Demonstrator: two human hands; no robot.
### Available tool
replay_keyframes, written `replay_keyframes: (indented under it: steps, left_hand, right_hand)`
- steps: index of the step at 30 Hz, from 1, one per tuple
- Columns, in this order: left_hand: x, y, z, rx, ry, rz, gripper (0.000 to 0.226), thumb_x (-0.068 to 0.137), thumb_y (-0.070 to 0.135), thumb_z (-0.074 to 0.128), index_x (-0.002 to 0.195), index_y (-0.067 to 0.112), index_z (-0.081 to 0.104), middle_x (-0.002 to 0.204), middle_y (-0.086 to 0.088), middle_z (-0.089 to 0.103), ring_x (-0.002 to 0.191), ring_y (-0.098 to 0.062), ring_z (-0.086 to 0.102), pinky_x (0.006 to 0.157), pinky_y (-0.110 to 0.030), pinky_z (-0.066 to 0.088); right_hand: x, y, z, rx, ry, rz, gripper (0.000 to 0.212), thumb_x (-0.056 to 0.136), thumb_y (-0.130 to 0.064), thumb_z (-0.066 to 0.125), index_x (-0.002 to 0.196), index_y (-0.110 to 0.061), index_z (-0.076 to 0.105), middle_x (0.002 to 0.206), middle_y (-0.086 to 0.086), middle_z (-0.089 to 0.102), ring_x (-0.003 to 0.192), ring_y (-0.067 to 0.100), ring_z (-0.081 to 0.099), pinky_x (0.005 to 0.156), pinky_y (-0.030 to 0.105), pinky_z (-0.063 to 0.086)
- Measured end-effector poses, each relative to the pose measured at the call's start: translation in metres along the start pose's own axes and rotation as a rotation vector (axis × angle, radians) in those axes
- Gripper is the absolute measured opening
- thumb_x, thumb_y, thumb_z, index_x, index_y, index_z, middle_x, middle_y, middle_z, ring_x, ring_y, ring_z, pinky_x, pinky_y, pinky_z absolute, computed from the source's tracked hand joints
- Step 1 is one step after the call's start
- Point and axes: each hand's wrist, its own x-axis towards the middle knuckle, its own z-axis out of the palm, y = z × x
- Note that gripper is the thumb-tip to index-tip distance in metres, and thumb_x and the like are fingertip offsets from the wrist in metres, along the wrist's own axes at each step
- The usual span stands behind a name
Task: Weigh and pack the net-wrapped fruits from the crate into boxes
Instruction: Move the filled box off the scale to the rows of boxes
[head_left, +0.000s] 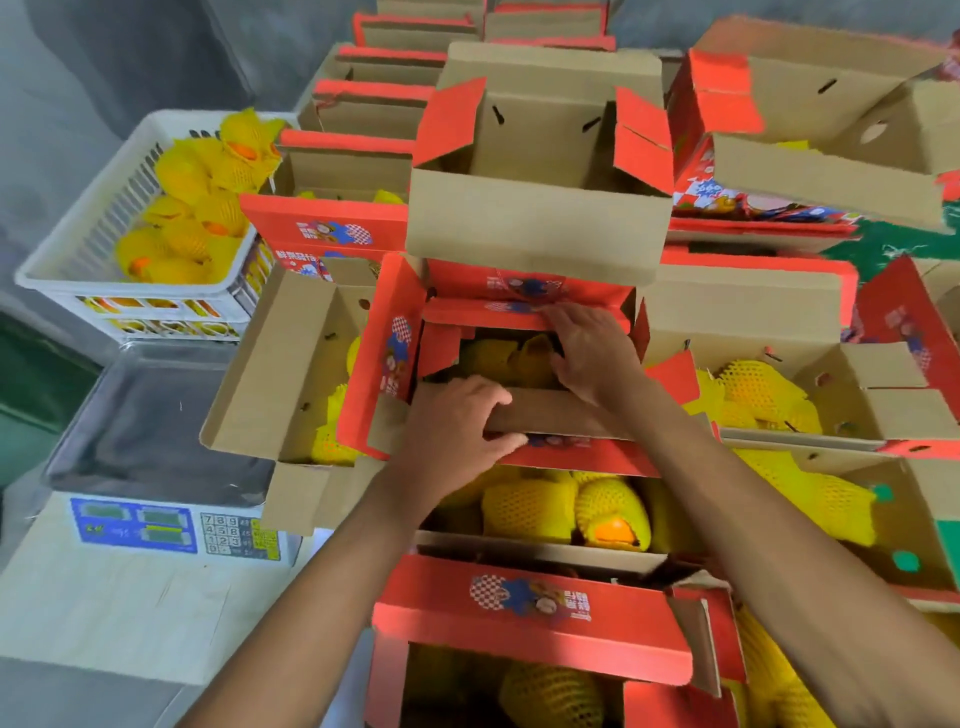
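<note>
A red printed cardboard box (395, 364) sits in the middle, with yellow net-wrapped fruits (498, 358) inside. My left hand (457, 421) grips the box's near brown flap (561, 413). My right hand (592, 353) lies flat, fingers pressing on the far red flap (467, 314). At the back left a white plastic crate (72, 249) holds several yellow net-wrapped fruits (187, 208). A digital scale (150, 447) with a bare metal pan stands at the left.
Open boxes surround the middle one: an empty box (535, 223) stacked behind, a box (270, 374) at the left, filled boxes (779, 395) at the right, and more (524, 613) in front with netted fruits (566, 509). Stacks of red boxes (374, 98) fill the back.
</note>
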Motion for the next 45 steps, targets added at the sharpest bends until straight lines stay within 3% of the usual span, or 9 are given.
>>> replay_keyframes:
  steps: [3,6,14,17,20,30,35,39,45]
  left_hand:
    - [0.012,0.001,-0.013,0.012,0.032,0.010,0.030,0.097,0.030,0.060,0.125,0.024,0.067,0.122,0.006,0.068,0.113,-0.015,0.063,0.091,-0.038,0.053]
    - [0.024,0.003,-0.019,0.070,-0.091,-0.032,0.039,0.094,0.023,0.058,0.131,0.029,0.064,0.121,0.003,0.069,0.111,-0.020,0.065,0.088,-0.037,0.054]
    - [0.030,0.008,-0.039,0.232,-0.048,0.001,0.023,0.101,0.025,0.057,0.118,0.026,0.072,0.100,0.002,0.072,0.091,-0.020,0.070,0.065,-0.026,0.036]
    - [0.020,0.013,-0.051,0.200,0.021,0.024,0.025,0.102,0.028,0.056,0.122,0.029,0.071,0.104,0.004,0.074,0.092,-0.017,0.069,0.067,-0.022,0.039]
    - [0.009,0.026,-0.065,0.175,0.058,0.036,0.029,0.102,0.030,0.057,0.129,0.031,0.067,0.113,0.001,0.073,0.102,-0.020,0.068,0.080,-0.031,0.045]
    - [-0.032,0.050,-0.134,0.255,0.194,0.009,0.031,0.103,0.034,0.049,0.131,0.039,0.064,0.118,0.005,0.072,0.108,-0.024,0.063,0.080,-0.031,0.048]
    - [-0.049,0.059,-0.163,0.312,0.243,0.013,0.028,0.105,0.037,0.041,0.125,0.042,0.060,0.113,0.010,0.071,0.102,-0.021,0.064,0.065,-0.030,0.037]
    - [-0.062,0.065,-0.185,0.251,0.261,0.028,0.030,0.105,0.037,0.042,0.128,0.044,0.060,0.116,0.013,0.071,0.108,-0.017,0.064,0.080,-0.033,0.049]
    - [-0.072,0.078,-0.225,0.303,0.436,0.040,0.029,0.101,0.037,0.051,0.126,0.045,0.063,0.114,0.010,0.073,0.105,-0.023,0.065,0.069,-0.032,0.034]
  right_hand:
    - [0.019,-0.004,0.000,-0.052,-0.055,0.041,0.055,0.100,-0.029,0.053,0.152,-0.016,0.041,0.151,0.010,0.049,0.140,0.032,0.044,0.116,0.042,0.031]
    - [0.034,-0.010,-0.004,-0.084,-0.084,0.070,0.047,0.100,-0.023,0.050,0.147,-0.018,0.049,0.147,0.010,0.053,0.133,0.036,0.050,0.107,0.047,0.043]
    - [0.028,-0.027,-0.034,-0.180,-0.026,0.039,0.028,0.099,-0.012,0.053,0.125,-0.017,0.061,0.108,0.013,0.073,0.096,0.040,0.071,0.078,0.046,0.058]
    - [0.014,-0.032,-0.048,-0.179,-0.017,0.034,0.030,0.097,-0.010,0.056,0.124,-0.020,0.061,0.109,0.010,0.073,0.097,0.037,0.070,0.082,0.048,0.060]
    - [0.005,-0.035,-0.067,-0.201,0.015,0.017,0.032,0.093,-0.013,0.059,0.123,-0.023,0.059,0.112,0.010,0.071,0.100,0.038,0.068,0.081,0.046,0.056]
    - [-0.021,-0.060,-0.151,-0.247,0.247,-0.050,0.030,0.092,-0.020,0.058,0.122,-0.020,0.061,0.106,0.019,0.070,0.099,0.043,0.066,0.075,0.043,0.049]
    - [-0.031,-0.075,-0.186,-0.241,0.301,-0.075,0.033,0.096,-0.026,0.057,0.128,-0.025,0.064,0.107,0.022,0.068,0.102,0.045,0.065,0.080,0.045,0.051]
    - [-0.036,-0.084,-0.218,-0.264,0.323,-0.084,0.033,0.094,-0.026,0.060,0.126,-0.023,0.067,0.109,0.021,0.069,0.104,0.045,0.065,0.080,0.044,0.051]
    - [-0.042,-0.106,-0.264,-0.207,0.420,-0.120,0.031,0.094,-0.024,0.057,0.123,-0.027,0.067,0.113,0.018,0.070,0.108,0.043,0.063,0.082,0.043,0.048]
